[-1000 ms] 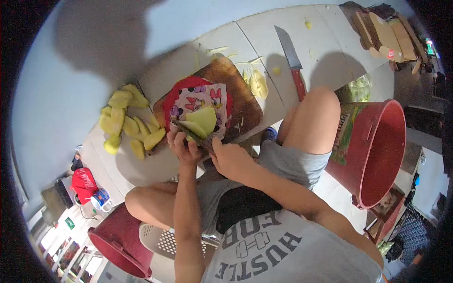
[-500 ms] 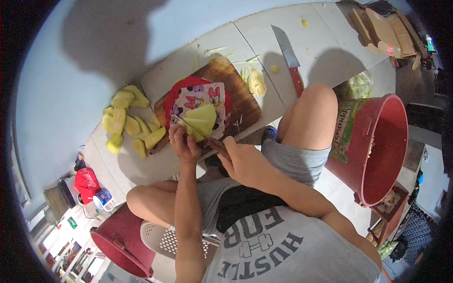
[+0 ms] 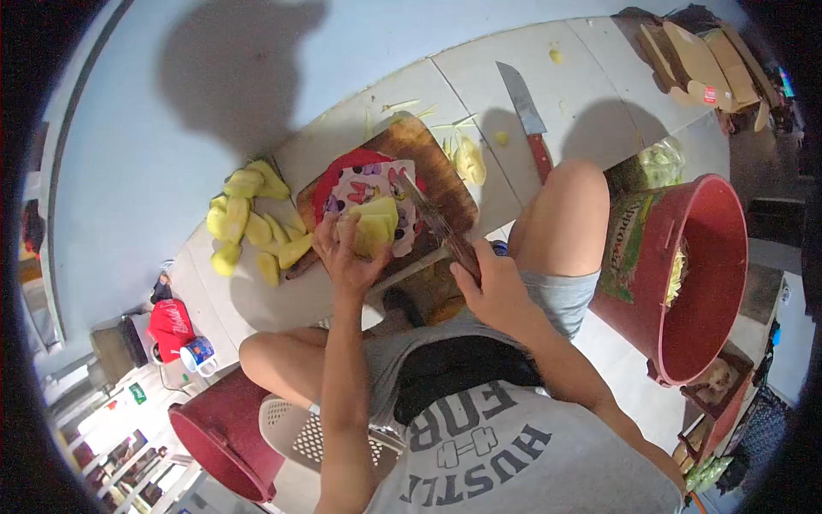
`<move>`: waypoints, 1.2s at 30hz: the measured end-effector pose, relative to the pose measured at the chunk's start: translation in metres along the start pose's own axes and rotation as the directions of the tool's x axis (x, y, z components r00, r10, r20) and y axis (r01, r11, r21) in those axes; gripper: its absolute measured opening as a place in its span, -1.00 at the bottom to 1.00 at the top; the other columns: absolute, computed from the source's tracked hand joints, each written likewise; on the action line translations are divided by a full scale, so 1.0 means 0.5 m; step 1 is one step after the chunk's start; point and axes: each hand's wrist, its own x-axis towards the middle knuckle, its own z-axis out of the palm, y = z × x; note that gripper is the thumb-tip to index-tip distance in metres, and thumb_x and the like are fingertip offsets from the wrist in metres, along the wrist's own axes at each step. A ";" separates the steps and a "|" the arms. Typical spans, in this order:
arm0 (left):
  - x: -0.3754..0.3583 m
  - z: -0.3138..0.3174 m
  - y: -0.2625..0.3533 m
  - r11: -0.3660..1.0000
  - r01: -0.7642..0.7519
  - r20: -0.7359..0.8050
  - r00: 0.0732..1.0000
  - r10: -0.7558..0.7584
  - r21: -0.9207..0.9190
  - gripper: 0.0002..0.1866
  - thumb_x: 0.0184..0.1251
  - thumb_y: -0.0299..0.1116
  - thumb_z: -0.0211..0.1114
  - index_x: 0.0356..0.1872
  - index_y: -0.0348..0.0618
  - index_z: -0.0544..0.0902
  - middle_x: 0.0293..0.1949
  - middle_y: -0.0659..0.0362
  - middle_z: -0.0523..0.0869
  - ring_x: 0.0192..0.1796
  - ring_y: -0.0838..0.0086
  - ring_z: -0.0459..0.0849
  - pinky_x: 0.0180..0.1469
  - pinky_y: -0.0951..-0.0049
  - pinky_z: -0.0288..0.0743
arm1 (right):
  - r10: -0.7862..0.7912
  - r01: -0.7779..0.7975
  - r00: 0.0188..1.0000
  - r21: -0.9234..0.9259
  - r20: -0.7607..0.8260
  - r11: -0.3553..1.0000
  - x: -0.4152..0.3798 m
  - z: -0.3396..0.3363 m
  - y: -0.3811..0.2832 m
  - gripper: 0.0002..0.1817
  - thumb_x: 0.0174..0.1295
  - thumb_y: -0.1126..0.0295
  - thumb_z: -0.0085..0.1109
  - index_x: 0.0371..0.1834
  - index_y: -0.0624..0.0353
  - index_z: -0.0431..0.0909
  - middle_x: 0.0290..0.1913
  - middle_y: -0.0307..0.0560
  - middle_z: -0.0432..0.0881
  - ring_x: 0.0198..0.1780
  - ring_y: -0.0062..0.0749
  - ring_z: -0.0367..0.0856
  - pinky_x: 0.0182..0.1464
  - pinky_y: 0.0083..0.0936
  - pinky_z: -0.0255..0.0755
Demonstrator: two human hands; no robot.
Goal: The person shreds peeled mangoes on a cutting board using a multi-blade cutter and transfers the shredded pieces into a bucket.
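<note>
My left hand is curled around a cut piece of peeled green mango, its slices slightly fanned. The mango is over a red-edged cartoon-print cloth, which lies on a brown wooden cutting board. In my right hand is a knife, gripped by its dark handle. Its blade is to the right of the mango and apart from it. Several peeled mango pieces are heaped left of the board.
A large red-handled knife lies on the tiled surface, near mango scraps. A red bucket with pale shreds inside stands at the right. Another red bucket, a cup and a perforated basket are at lower left.
The knife blade has come away from the mango and moved right with my right hand. My left hand still holds the mango, fingers now more spread over it. The view has shifted slightly.
</note>
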 end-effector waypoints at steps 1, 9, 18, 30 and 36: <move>0.022 -0.004 0.021 0.998 -0.034 0.082 0.996 0.031 0.046 -0.36 -0.03 0.00 0.55 0.09 -0.08 0.65 0.17 -0.03 0.52 0.20 -0.02 0.48 0.26 -0.08 0.28 | 0.027 -0.027 1.000 0.012 0.012 1.000 -0.002 -0.005 0.007 -0.57 0.37 0.23 0.16 0.10 0.34 0.33 -0.39 0.46 0.62 -0.25 0.45 0.62 -0.19 0.21 0.47; 0.032 0.074 0.016 0.982 -0.028 0.232 0.973 -0.016 0.187 -0.33 0.01 0.05 0.50 0.18 0.01 0.61 0.19 0.08 0.59 0.27 0.09 0.50 0.31 -0.13 0.21 | 0.018 -0.017 1.000 0.071 -0.022 0.997 -0.017 0.005 0.054 -0.54 0.36 0.23 0.17 0.14 0.34 0.35 -0.32 0.49 0.63 -0.19 0.46 0.62 -0.11 0.20 0.45; 0.038 0.072 0.051 0.935 0.142 0.202 0.955 -0.215 0.324 -0.44 -0.01 -0.14 0.45 0.12 0.06 0.63 0.17 0.07 0.64 0.25 0.08 0.54 0.34 0.00 0.23 | 0.018 -0.013 0.999 0.115 -0.043 0.993 -0.044 -0.009 0.063 -0.60 0.34 0.25 0.19 0.05 0.35 0.38 -0.36 0.38 0.65 -0.24 0.42 0.64 -0.16 0.16 0.46; 0.064 0.059 0.016 0.973 -0.101 0.375 0.927 0.017 0.206 -0.52 0.06 -0.24 0.41 0.10 0.08 0.63 0.12 0.11 0.66 0.21 0.14 0.57 0.20 -0.09 0.30 | 0.036 -0.026 0.998 0.163 -0.056 0.986 -0.052 -0.009 0.067 -0.63 0.32 0.24 0.22 -0.04 0.32 0.40 -0.39 0.32 0.64 -0.26 0.37 0.64 -0.18 0.08 0.47; 0.042 0.086 0.020 0.970 0.076 0.225 0.966 -0.129 0.229 -0.56 0.20 -0.11 0.38 0.10 0.05 0.64 0.11 0.08 0.65 0.22 0.12 0.55 0.20 -0.10 0.30 | 0.044 -0.041 0.999 0.096 -0.031 0.995 -0.040 0.000 0.058 -0.62 0.33 0.21 0.22 -0.04 0.32 0.41 -0.36 0.36 0.65 -0.23 0.38 0.65 -0.17 0.09 0.48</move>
